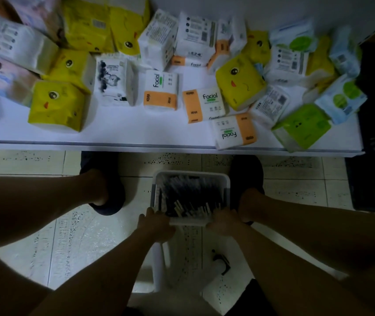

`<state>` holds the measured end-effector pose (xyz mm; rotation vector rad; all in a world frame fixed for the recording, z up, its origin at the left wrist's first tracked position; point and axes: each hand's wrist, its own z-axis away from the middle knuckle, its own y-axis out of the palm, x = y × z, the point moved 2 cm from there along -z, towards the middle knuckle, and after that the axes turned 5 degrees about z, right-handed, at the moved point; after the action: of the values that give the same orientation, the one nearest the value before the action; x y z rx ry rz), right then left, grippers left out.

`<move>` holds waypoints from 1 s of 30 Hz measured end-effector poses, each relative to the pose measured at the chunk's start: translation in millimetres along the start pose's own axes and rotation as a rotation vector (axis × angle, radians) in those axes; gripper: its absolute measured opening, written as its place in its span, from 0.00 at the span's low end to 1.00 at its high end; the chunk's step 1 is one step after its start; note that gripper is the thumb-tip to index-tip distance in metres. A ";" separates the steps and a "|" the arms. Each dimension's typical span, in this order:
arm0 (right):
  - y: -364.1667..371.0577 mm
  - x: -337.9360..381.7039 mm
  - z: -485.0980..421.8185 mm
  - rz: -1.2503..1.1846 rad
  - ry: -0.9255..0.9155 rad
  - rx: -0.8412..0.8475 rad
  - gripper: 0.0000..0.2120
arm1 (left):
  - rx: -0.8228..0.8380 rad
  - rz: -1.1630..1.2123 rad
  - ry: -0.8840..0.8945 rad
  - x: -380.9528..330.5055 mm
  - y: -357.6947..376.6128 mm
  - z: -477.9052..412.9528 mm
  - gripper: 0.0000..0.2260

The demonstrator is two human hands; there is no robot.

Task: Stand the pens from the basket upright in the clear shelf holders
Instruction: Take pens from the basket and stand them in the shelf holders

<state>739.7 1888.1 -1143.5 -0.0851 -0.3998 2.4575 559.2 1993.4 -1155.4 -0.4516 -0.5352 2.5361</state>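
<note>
Head view, looking down: a white basket (191, 173) on the floor (67, 236), between two dark shoes (104, 183), low down near the front edge of the worktop (136, 128). Full of dark pens (191, 195), some with pale ends, lying in a loose heap. Left hand (156, 224) on the near left corner of the basket, right hand (224, 221) on the near right corner. Fingers curled over the rim and gripping it, by the look of things in such dark, fuzzy light. No pen pinched in either hand.

Probably the very start: picking the basket up, no pen stood up yet. No clear holders anywhere in sight, so hard to tell where to carry it.

Things that could go wrong:

Held only by the near side, so could tip away on the way up and spill pens over the far rim onto the floor.

Could bump the worktop edge if swung forward while rising.

Not much bare room up there, with tissue packs (161, 92) all over; could knock one off when setting the basket down.

Easy to slip too, with spilled pens rolling near the shoes.

Safer: pull back first, keep level, lift slowly.
</note>
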 end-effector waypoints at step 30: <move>-13.9 5.8 46.6 -1.014 0.196 0.166 0.02 | 0.035 1.055 -0.080 -16.1 -59.0 52.7 0.09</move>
<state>735.9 1889.7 -1094.7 -0.0359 -0.0948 1.4537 574.7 2016.7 -1079.7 -0.7673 -0.3034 3.5656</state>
